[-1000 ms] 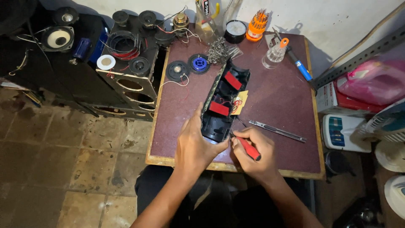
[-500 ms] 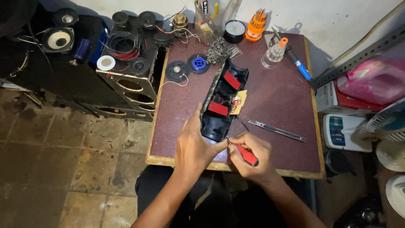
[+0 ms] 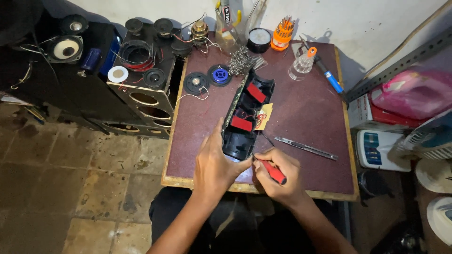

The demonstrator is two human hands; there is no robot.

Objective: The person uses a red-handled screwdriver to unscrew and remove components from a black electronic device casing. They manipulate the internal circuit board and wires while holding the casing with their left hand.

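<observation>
Two hands (image 3: 245, 171), one speaker casing (image 3: 246, 117), one screwdriver (image 3: 273, 171).

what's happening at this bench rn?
A person sits at a small brown table, working on an opened long black speaker housing with red parts inside. The left hand steadies its near end. The right hand holds a red-handled screwdriver with its tip at that end. A grey utility knife lies on the table to the right, apart from the hands. Loose speaker drivers sit at the far edge, speaker cabinets alongside.
</observation>
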